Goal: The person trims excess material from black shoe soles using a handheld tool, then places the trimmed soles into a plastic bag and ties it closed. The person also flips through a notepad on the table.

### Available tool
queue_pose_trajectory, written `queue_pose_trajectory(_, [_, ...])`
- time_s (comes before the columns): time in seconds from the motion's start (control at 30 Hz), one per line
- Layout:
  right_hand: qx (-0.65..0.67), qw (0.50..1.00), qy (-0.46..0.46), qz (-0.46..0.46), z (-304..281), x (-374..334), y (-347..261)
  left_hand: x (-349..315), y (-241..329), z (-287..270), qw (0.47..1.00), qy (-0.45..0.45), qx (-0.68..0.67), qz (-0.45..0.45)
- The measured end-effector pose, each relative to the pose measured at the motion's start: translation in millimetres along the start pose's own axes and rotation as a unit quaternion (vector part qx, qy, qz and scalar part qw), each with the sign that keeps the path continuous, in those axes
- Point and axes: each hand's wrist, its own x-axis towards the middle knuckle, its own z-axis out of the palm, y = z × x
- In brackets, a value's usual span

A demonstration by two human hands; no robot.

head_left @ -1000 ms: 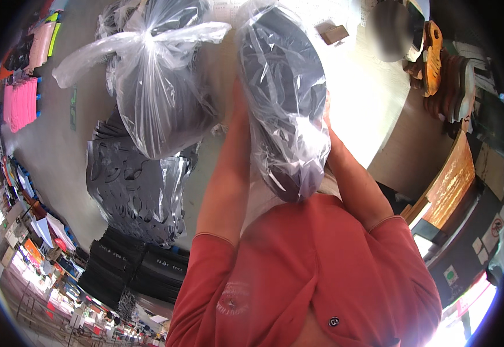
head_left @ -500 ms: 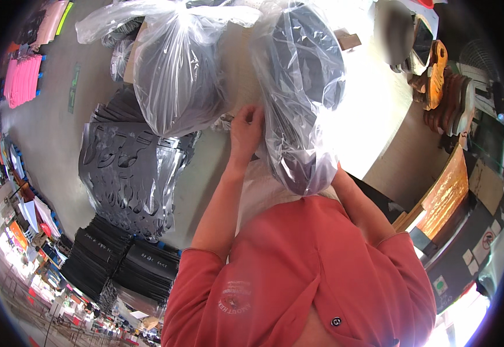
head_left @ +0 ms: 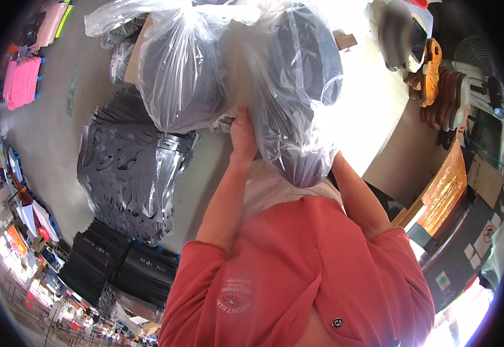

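A clear plastic bag (head_left: 298,75) filled with dark pieces stands in front of my body, its lower end close to my red shirt. My left hand (head_left: 242,132) is at the bag's left side, fingers curled in against the plastic edge. On the other side, my right hand (head_left: 337,160) reaches to the bag's lower right; its fingers are hidden behind the plastic. A second clear bag (head_left: 182,75), also with dark contents and gathered at the top, stands just left of the first.
Dark sheets with cut-out shapes (head_left: 122,168) are stacked at the left, above black stacks (head_left: 96,260). Pink sheets (head_left: 21,82) lie farther left. A bright white tabletop (head_left: 373,115) is at the right, with brown and orange pieces (head_left: 432,69) beyond it.
My left hand has turned and drawn closer to the bag, its fingertips now partly hidden. The bag's lower end has shifted slightly up, away from my shirt.
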Motion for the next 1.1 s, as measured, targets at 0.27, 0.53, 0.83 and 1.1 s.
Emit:
queue_pose_trajectory(0.27, [-0.076, 0.995, -0.014, -0.058, -21.9, 28.0, -15.1, 0.0, 46.5, -13.4, 0.940, -0.007, 0.310, 0.140])
queue_pose_trajectory(0.53, [-0.316, 0.895, -0.099, -0.299, -40.5, 87.4, -96.8, 68.6, 112.7, 7.1, 0.981, 0.084, 0.097, 0.142])
queue_pose_trajectory(0.83, [-0.271, 0.916, 0.064, -0.290, 2.8, 146.1, -119.5, 176.2, 98.5, 44.1, 0.999, -0.033, 0.001, 0.027])
queue_pose_trajectory(1.1, [-0.302, 0.924, 0.137, -0.190, 0.6, 150.8, -110.5, 192.8, 99.9, 54.9, 0.995, -0.034, 0.061, 0.065])
